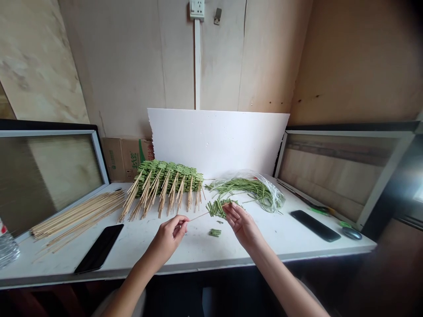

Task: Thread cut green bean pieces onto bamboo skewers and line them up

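My left hand [172, 232] is closed around the lower end of a thin wooden skewer [199, 216]. Cut green bean pieces [215, 208] are threaded crosswise along the skewer's far end. My right hand [240, 221] has its fingertips pinched at the bean pieces near the tip; the exact piece between them is partly hidden by the fingers. Below, a small bunch of cut green beans [214, 232] lies on the white table [185, 259]. Behind the hands, a plastic bag [276, 196] lies open with long green beans [246, 187] in it.
Finished bean skewers [165, 176] are piled at the back, sticks pointing forward. Bare wooden skewers [82, 213] lie left. A black phone [99, 248] lies near the front edge, another dark phone [315, 225] at right, beside a mouse [352, 233]. A white board [218, 141] stands behind.
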